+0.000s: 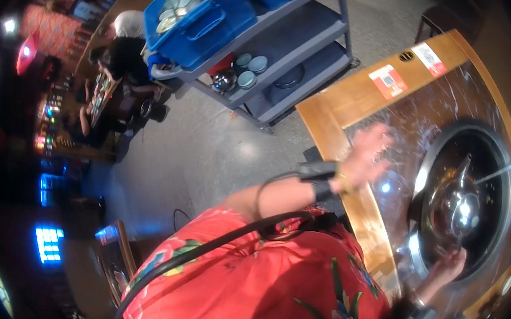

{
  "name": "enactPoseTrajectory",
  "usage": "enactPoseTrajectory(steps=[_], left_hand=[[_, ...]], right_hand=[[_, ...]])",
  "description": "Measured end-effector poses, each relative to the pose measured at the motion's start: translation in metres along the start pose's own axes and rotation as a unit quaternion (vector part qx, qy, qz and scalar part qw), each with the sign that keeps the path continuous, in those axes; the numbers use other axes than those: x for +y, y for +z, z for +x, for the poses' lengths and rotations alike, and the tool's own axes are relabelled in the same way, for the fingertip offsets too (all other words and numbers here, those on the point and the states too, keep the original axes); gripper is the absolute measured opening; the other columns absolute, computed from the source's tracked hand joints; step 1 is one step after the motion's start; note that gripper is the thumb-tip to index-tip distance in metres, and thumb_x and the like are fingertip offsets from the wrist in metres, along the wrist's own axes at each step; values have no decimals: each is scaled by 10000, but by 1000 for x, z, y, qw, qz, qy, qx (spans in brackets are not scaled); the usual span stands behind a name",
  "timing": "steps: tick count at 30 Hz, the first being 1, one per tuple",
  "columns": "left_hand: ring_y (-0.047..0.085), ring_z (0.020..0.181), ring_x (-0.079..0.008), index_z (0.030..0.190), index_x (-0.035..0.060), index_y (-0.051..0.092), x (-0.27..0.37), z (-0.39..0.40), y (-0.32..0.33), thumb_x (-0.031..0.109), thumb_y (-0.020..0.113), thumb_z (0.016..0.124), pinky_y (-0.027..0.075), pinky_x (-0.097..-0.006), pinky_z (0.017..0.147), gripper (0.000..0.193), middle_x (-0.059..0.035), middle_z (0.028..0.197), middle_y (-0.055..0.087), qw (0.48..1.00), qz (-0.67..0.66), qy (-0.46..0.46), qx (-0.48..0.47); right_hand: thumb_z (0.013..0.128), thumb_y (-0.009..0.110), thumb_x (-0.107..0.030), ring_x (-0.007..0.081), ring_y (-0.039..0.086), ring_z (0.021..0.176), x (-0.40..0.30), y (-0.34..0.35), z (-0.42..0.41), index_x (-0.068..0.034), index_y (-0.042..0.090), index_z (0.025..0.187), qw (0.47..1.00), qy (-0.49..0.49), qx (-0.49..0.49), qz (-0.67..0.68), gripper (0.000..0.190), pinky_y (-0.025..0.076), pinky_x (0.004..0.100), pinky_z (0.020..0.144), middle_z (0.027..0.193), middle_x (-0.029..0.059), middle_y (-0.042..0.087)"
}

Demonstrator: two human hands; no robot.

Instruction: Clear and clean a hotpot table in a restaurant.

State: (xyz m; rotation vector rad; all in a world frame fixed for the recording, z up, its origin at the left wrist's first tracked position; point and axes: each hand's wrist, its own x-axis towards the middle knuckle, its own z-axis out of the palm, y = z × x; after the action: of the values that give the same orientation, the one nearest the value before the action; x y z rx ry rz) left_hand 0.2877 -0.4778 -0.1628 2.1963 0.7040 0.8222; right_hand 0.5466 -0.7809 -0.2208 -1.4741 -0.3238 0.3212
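Note:
My left hand is blurred, with its fingers apart and nothing in it, above the near corner of a glossy marble-look table top with a wooden border. A dark band and a cable are on that wrist. Farther right, my right hand has its fingers closed at the near end of a shiny metal kettle, apparently on its handle. The kettle's spout points away from me. It is over a round dark well with a steel rim, set into the table. A thin light rod crosses the well's far side.
A grey utility cart carries blue tubs, one with stacked used dishes; bowls sit lower down. Printed stickers lie on the table border. A chair stands lower left. People are at another table.

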Motion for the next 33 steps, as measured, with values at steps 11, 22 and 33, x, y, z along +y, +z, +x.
enactPoseTrajectory(steps=[11,22,33], left_hand=[[518,1084,-246,1101,-3,555,-253,-140,-389,61,589,793,372,-342,939,317,-135,1110,577,808,284,-183,482],[546,985,-185,1102,-21,570,-342,-126,-556,226,583,857,419,-301,832,348,-119,1081,592,741,328,-270,520],[612,797,-205,1095,29,501,-417,-139,-598,205,394,912,484,-328,599,276,-101,1028,604,510,-243,-502,654]], right_hand=[[851,562,-119,100,550,660,-24,427,-20,3,570,905,907,232,-187,298,134,426,225,575,821,100,630],[893,427,-140,142,538,495,123,744,-1,30,572,840,882,379,-280,16,230,461,252,470,634,71,578],[916,455,-202,169,557,738,362,907,77,-98,565,863,859,371,-332,118,160,475,311,641,856,52,584]])
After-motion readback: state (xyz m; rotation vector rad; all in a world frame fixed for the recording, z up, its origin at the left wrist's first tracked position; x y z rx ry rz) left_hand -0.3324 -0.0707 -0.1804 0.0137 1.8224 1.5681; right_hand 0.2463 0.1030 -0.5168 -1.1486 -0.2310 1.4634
